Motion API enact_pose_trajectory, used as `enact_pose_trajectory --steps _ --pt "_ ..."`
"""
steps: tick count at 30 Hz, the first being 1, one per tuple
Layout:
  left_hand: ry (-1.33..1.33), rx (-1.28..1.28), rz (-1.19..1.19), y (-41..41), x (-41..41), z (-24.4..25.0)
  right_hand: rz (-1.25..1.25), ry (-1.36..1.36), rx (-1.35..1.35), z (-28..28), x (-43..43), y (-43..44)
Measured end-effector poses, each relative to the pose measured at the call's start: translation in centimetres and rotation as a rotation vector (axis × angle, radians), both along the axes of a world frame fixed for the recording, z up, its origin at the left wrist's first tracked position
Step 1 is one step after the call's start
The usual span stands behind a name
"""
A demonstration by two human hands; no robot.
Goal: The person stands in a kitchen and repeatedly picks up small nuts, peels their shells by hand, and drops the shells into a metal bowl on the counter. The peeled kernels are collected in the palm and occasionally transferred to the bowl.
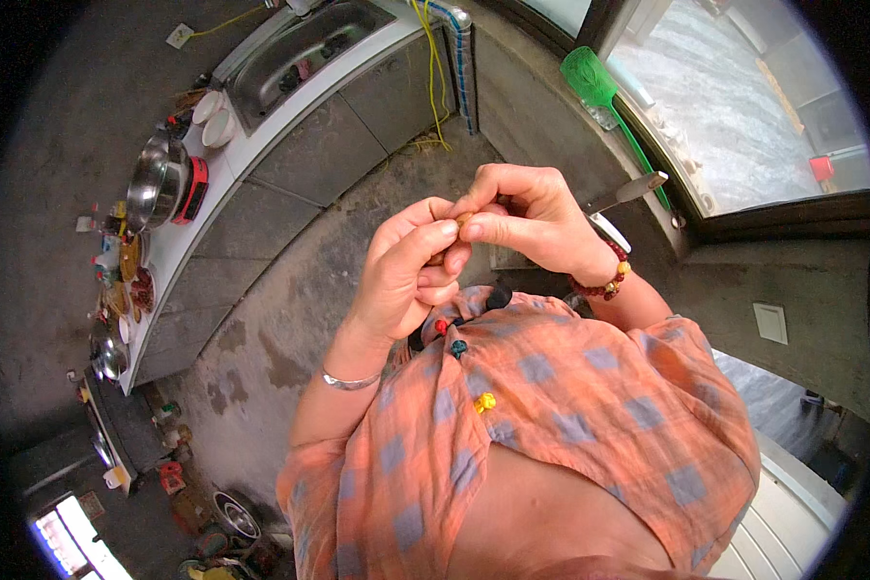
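My left hand [409, 268] and my right hand [525, 217] meet in front of my chest. Between their thumbs and fingertips they pinch a small brown piece [464, 218]; what it is I cannot tell. Another brown bit shows under my left thumb, mostly hidden by the fingers. A silver bangle [350, 382] is on my left wrist, and a dark red bead bracelet [612, 279] is on my right. Beyond the right wrist, a metal blade [634, 190] and a white handle-like piece [610, 230] stick out; their lower parts are hidden by the hand.
A curved counter [254, 156] at the left bears a steel sink [312, 58], white bowls [218, 129], a large metal bowl [154, 181] on a red scale [194, 190], and dishes of food. A green fly swatter [591, 76] leans by the window at the right.
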State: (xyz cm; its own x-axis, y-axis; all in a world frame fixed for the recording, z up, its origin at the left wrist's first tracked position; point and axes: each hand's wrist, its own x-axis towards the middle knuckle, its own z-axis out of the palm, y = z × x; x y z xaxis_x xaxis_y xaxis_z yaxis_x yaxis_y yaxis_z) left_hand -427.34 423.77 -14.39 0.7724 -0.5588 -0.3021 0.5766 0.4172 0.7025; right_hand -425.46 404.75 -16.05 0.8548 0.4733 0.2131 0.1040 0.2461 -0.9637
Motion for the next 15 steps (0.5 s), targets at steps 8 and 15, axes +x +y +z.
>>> enact_pose_trajectory --steps 8,15 --pt "0.040 0.045 -0.226 0.5 -0.7 -1.3 0.183 -0.101 -0.245 -0.5 -0.8 -1.0" --pt "0.005 0.109 -0.192 -0.3 -0.1 -0.5 0.012 -0.236 -0.256 -0.5 -1.3 -0.6"
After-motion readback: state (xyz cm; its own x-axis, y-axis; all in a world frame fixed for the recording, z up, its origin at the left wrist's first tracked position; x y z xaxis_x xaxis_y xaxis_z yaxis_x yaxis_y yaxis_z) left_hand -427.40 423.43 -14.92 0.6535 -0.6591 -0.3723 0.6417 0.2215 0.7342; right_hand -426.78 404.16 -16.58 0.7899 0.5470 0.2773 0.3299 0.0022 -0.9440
